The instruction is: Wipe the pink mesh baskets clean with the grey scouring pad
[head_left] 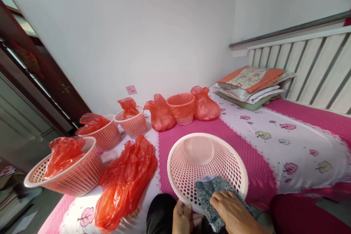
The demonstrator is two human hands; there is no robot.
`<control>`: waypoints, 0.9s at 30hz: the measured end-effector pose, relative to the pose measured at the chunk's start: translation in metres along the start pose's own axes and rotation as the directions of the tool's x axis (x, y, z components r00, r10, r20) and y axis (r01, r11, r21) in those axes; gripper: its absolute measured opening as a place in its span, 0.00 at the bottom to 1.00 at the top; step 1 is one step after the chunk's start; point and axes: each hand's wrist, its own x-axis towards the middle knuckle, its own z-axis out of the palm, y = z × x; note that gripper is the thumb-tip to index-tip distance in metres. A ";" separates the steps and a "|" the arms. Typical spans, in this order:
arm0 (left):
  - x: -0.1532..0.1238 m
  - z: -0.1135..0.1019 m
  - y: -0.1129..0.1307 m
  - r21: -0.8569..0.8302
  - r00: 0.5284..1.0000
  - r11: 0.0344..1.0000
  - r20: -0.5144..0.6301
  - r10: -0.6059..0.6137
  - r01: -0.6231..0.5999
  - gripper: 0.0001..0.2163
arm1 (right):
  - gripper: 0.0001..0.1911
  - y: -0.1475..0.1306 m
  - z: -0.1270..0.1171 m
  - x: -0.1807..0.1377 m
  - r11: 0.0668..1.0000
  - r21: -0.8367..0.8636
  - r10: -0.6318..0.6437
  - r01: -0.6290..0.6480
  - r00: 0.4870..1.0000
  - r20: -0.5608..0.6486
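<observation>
A pale pink perforated plastic basket (192, 161) is tipped toward me with its inside empty. My left hand (183, 217) grips its near rim from below, fingers curled. My right hand (233, 212) presses a grey speckled cloth (208, 193) against the basket's inner wall at the near right side. Both hands sit at the bottom edge of the view over my dark-clothed knee.
On the pink and white bed sheet (268, 142) lie a loose red plastic bag (126, 179), several more pink baskets (74, 175) lined with red bags, and tied red bags (160, 113) by the white wall. Folded pillows (252, 84) rest against the slatted headboard at right.
</observation>
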 end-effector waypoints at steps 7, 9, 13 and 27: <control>0.003 0.010 0.002 0.031 0.997 0.999 0.079 -0.014 0.011 0.35 | 0.34 -0.001 -0.018 0.000 0.989 0.151 -0.009 -0.001 0.998 0.067; 0.001 0.017 0.006 0.043 0.993 0.998 0.109 -0.042 0.037 0.35 | 0.34 -0.002 -0.031 0.003 0.965 0.255 0.039 -0.061 0.995 0.091; -0.007 0.027 0.024 0.036 0.992 0.996 0.101 -0.082 0.078 0.34 | 0.28 0.004 -0.049 0.007 0.870 0.446 0.180 -0.213 0.977 0.115; -0.013 0.035 0.029 -0.060 0.984 0.993 0.152 -0.089 0.099 0.27 | 0.21 0.033 -0.074 0.094 0.749 0.565 0.465 -0.346 0.882 -0.076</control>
